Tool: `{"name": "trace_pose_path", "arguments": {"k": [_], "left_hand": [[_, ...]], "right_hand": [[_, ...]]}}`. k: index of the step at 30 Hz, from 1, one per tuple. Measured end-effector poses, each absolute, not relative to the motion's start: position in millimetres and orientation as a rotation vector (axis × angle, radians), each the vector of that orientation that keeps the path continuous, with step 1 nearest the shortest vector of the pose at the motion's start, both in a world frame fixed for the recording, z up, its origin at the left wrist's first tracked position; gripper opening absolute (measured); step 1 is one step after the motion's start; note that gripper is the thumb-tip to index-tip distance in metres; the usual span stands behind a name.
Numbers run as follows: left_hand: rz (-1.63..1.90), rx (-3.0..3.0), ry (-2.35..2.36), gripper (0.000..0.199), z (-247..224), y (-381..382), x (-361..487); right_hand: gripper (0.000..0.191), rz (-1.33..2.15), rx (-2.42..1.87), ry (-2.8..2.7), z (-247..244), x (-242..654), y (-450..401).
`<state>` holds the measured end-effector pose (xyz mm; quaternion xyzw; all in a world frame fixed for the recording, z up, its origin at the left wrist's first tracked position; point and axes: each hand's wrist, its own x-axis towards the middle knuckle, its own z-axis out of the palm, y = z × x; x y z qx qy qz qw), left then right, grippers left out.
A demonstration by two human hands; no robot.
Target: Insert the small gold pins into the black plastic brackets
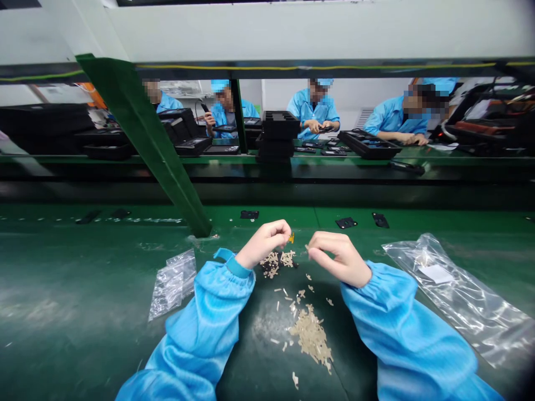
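My left hand [270,240] pinches a small yellow-orange piece [291,238], which sticks out past the fingertips. Opposite it, my right hand [336,255] is closed in a pinch, with a tiny beige piece [307,247] at its fingertips. The two hands are a short way apart. Beneath the left hand lies a small pile of beige and dark pieces [273,264] on the green mat. Nearer to me a larger heap of flat beige pieces [311,337] spreads out, with several strays around it.
Clear plastic bags lie at left [173,284] and right [443,284]. Several black parts [346,223] sit along the far strip. A green post [146,145] slants down at left. Beyond, people in blue work behind stacked black trays [278,133].
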<state>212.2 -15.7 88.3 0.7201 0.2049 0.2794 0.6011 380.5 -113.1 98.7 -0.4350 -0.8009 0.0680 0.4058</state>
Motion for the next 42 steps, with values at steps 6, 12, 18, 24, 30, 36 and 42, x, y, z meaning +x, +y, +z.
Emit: {"name": "trace_pose_path", "arguments": {"k": [6, 12, 18, 24, 30, 36, 42], "left_hand": [[0.556, 1.489, 0.445, 0.009, 87.7, -21.2, 216.0], [0.478, 1.381, 0.448, 0.010, 93.3, -28.3, 216.4], [0.398, 1.430, 0.482, 0.012, 97.2, -39.7, 218.6], [0.494, 1.796, 0.791, 0.017, 73.7, 12.6, 218.9], [0.571, 2.093, 1.258, 0.028, 34.9, 111.3, 193.7], [0.426, 2.266, 1.279, 0.032, 6.5, 135.2, 203.7], [0.572, 2.150, 1.144, 0.031, 17.6, 130.4, 211.9]], "right_hand": [[0.016, 0.129, -0.890, -2.086, 102.0, 372.0, -116.3], [0.020, -0.057, -0.941, -1.974, 97.2, 371.5, -116.3], [0.014, -0.336, -1.074, -1.984, 89.2, 370.7, -112.4], [0.013, -0.304, -1.156, -1.865, 89.7, 375.0, -109.0], [0.013, -0.148, -1.167, -1.768, 89.8, 380.4, -105.8], [0.012, -0.085, -1.163, -1.779, 89.8, 383.1, -105.8], [0.012, -0.043, -1.179, -1.801, 89.2, 385.3, -106.3]]}}
